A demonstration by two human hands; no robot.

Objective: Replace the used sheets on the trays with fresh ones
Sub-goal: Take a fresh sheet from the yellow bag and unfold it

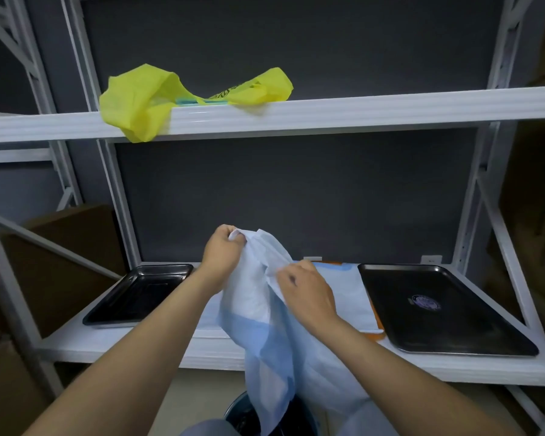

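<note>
A pale blue and white sheet (265, 335) hangs crumpled in front of the lower shelf. My left hand (221, 253) grips its top corner. Just below and to the right, my right hand (306, 287) pinches a fold of the same sheet. Its lower end dangles over a dark bin (243, 413) at the floor. A bare dark metal tray (142, 294) lies on the shelf at left and another bare tray (438, 309) at right. Between them a middle tray with an orange rim (376, 313) is covered by a light blue sheet (346, 294).
A yellow plastic bag (145, 99) with teal items under it sits on the upper shelf (390, 108) and droops over its edge. White rack posts stand on both sides. Brown cardboard boxes (63, 259) fill the left rack.
</note>
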